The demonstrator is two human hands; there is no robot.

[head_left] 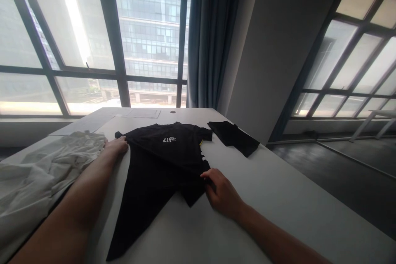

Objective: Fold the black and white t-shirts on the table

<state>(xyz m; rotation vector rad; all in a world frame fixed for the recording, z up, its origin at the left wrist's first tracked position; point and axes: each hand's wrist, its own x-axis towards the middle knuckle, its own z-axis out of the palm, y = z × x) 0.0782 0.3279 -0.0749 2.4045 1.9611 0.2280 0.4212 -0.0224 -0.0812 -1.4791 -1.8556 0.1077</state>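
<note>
A black T-shirt point(154, 161) with white lettering lies spread on the white table point(247, 198), its collar end away from me. At its left sleeve, my left hand point(116, 145) is closed on the dark cloth. On the right, my right hand point(218, 189) pinches the shirt's side edge between thumb and fingers. Along that edge, white marks and a bit of yellow show. The bottom hem hangs in uneven points, the longer one towards the near left.
A folded black garment point(234, 136) lies at the table's right edge. Crumpled pale cloth point(46, 173) is heaped at the left, beside my left forearm. Sheets of paper point(144, 113) lie at the far end, before the windows and a blue-grey curtain point(210, 41).
</note>
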